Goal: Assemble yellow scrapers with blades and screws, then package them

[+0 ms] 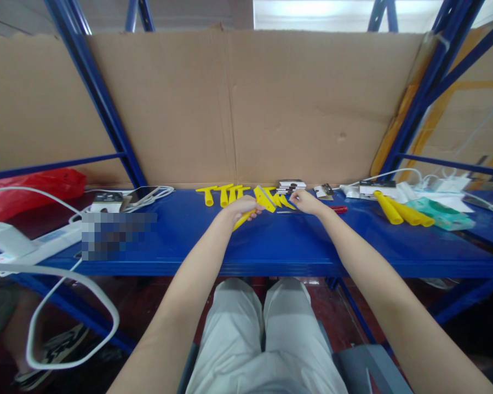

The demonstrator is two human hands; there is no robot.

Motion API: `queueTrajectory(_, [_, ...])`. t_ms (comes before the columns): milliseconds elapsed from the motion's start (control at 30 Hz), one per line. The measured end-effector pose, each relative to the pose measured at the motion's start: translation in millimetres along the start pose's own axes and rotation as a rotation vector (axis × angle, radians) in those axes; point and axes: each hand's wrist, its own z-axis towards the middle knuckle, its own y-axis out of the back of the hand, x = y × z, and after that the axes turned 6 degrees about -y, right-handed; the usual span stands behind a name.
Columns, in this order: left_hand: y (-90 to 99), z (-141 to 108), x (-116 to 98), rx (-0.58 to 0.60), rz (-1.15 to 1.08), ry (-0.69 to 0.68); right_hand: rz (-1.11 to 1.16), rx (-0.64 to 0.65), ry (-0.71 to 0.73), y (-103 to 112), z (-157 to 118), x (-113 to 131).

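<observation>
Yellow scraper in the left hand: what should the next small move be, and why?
Probably bring the right hand to the head of the yellow scraper: the left hand holds it, with the head toward the right hand. Whether the right fingers pinch anything is unclear.

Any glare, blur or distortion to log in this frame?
Head view: bright glare above the cardboard; faint sheen on the table; forearms look stretched toward the lower corners; a pixelated patch at left; the scraper looks soft, print on the boxes unreadable.
</observation>
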Motion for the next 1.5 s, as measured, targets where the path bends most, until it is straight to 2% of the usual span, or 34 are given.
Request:
queueTrajectory(200, [3.6,1,-1,-0.03,-0.053,-0.004,0.305,-0.064,0.337,-9,0,29])
queueTrajectory(333, [1.8,-2,-3,-0.053,-0.071,-0.011,0.325,-0.036,0.416,-14,-2,35])
queueTrajectory(800, [-2.1,-2,-3,-0.087,-0.035,-0.049,0.264,-0.062,0.427,-23,-5,44])
queueTrajectory(1167, [-1.3,-3,-2,-0.071,-0.038,-0.033,0.229,-0.141,0.363,-26,-11,55])
queueTrajectory(1367, [3.1,-5,-6,-0.02,-0.119,-0.018,0.295,-0.154,0.34,-25,-12,57])
queueTrajectory(1500, [4.3,-9,-9,-0.004,-0.177,-0.009,0.417,-0.152,0.276,-27,-11,56])
